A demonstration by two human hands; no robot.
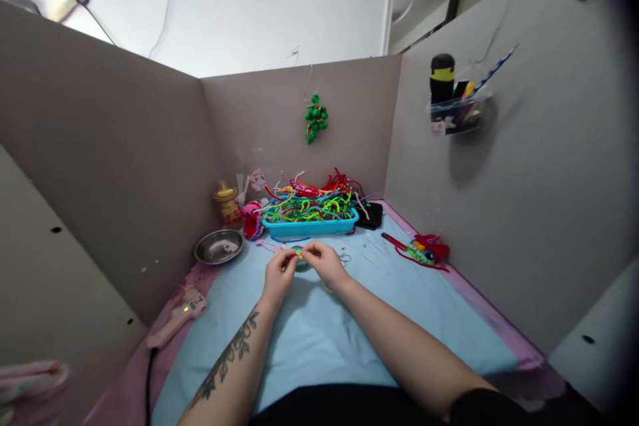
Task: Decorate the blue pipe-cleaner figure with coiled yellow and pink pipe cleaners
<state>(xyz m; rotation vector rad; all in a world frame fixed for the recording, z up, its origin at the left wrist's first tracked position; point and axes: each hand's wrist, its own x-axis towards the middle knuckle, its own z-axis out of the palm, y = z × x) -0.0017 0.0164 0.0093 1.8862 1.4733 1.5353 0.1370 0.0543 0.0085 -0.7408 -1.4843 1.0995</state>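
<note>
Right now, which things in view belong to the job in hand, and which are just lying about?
Probably the job:
small yellow-green piece, pinched by left hand and right hand
fuzzy stems in blue tray

Apparently just around, untouched:
metal bowl
pink corded tool
hanging green ornament

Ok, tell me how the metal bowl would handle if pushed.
The metal bowl looks wide and shallow, so it would probably slide rather than tip. Its shiny wall suggests stiffness. The small pale bits inside look loose, so might shift.
</note>
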